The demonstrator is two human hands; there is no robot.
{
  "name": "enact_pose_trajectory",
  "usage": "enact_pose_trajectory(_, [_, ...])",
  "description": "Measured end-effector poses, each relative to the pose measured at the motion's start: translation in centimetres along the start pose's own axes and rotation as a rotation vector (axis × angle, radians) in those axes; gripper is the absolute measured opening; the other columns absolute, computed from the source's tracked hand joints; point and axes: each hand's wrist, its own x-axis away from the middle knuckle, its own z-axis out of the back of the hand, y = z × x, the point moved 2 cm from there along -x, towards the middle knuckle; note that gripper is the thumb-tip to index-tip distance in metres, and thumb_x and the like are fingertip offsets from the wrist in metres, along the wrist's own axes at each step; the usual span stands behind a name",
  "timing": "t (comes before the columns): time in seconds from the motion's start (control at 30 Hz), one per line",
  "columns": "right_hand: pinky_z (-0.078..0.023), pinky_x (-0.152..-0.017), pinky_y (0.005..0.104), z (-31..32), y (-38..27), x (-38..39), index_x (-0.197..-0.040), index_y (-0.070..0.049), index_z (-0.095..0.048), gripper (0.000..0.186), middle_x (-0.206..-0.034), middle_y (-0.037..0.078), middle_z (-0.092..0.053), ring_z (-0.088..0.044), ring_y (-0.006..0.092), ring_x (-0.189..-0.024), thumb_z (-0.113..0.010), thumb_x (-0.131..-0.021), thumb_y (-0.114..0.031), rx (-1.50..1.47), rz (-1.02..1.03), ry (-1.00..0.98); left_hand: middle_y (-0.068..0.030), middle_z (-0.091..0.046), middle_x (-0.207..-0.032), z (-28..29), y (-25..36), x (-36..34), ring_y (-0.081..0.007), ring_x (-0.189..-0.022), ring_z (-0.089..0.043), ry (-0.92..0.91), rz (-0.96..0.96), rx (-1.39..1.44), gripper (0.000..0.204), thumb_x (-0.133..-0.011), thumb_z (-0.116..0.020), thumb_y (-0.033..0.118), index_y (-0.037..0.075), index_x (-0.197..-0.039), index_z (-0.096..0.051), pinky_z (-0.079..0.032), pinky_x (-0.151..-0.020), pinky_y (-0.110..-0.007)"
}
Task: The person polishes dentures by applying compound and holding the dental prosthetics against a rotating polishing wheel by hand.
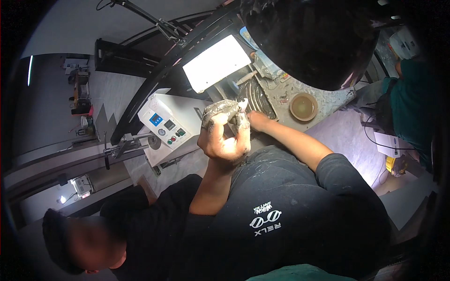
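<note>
My left hand [226, 136] is raised in the middle of the view, its fingers coated in wet grey slurry. Thumb and fingertips are closed on a small pale piece [242, 106], too small and smeared to name. Just behind and to the right, low over the bench, is my right hand [256, 120]. Its fingertips are partly covered by my left hand, so its grip cannot be made out. Close to it lies a dark, wet, ridged tray [258, 96] with curved strips. A tool with a pale handle [247, 77] rests beyond it.
A brown bowl of murky liquid [303, 107] stands right of the tray. A bright lamp panel [218, 63] hangs above the bench. On the left is a white control box [168, 122] with dials. One person [89, 243] is at lower left, another [412, 107] at right.
</note>
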Motion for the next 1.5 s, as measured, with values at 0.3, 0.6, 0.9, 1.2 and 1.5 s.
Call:
enact_pose_trajectory(0.3, [-0.048,-0.082,0.0432,0.9,0.2,0.9,-0.088,0.003,-0.064,0.029,-0.089,0.026,-0.063,-0.061,0.0386,-0.087,-0.044,-0.084,-0.017,0.120,-0.115,-0.147,-0.0149,-0.062,-0.080,-0.4,0.3,-0.5,-0.0279,-0.070,-0.061,-0.045,0.020,-0.027,0.014,-0.069,-0.064,-0.006,-0.002,-0.080,-0.055,-0.050,-0.063,-0.033])
enact_pose_trajectory(0.6, [-0.049,-0.080,0.0374,4.6,-0.2,0.1,-0.093,0.004,-0.065,0.023,-0.094,0.022,-0.065,-0.062,0.0322,-0.092,-0.059,-0.074,-0.008,0.115,-0.160,-0.365,-0.0138,-0.063,-0.079,-1.9,-2.6,0.9,-0.0248,-0.068,-0.060,-0.022,0.054,-0.054,0.013,-0.069,-0.066,-0.004,-0.003,-0.080,-0.058,-0.049,-0.062,-0.030])
enact_pose_trajectory(0.9, [-0.046,-0.074,0.0273,10.1,-3.6,0.4,-0.093,0.000,-0.068,0.021,-0.085,0.007,-0.068,-0.060,0.0143,-0.078,-0.066,-0.078,-0.015,-0.941,-0.159,0.132,-0.0157,-0.060,-0.074,-6.2,-16.4,13.9,-0.0343,-0.071,-0.056,-0.212,0.483,-0.242,0.013,-0.070,-0.062,0.002,0.001,-0.082,-0.056,-0.044,-0.067,-0.041])
enact_pose_trajectory(1.2, [-0.048,-0.076,0.0342,10.8,-4.1,0.5,-0.093,0.001,-0.067,0.029,-0.086,0.019,-0.066,-0.064,0.0283,-0.080,-0.070,-0.070,-0.015,-0.298,-0.247,0.156,-0.0079,-0.062,-0.084,-6.9,-17.5,15.6,-0.0138,-0.077,-0.059,-0.234,0.862,0.256,0.024,-0.071,-0.057,-0.008,-0.003,-0.095,-0.059,-0.045,-0.075,-0.025])
enact_pose_trajectory(1.5, [-0.045,-0.085,0.0413,9.7,-3.7,-0.3,-0.099,0.004,-0.063,0.033,-0.090,0.026,-0.061,-0.058,0.0385,-0.091,-0.067,-0.069,-0.008,-0.084,-0.095,0.235,-0.0004,-0.060,-0.080,-7.6,-21.3,16.8,-0.0061,-0.075,-0.052,-0.366,0.846,0.269,0.015,-0.078,-0.055,-0.010,0.000,-0.089,-0.058,-0.041,-0.066,-0.022])
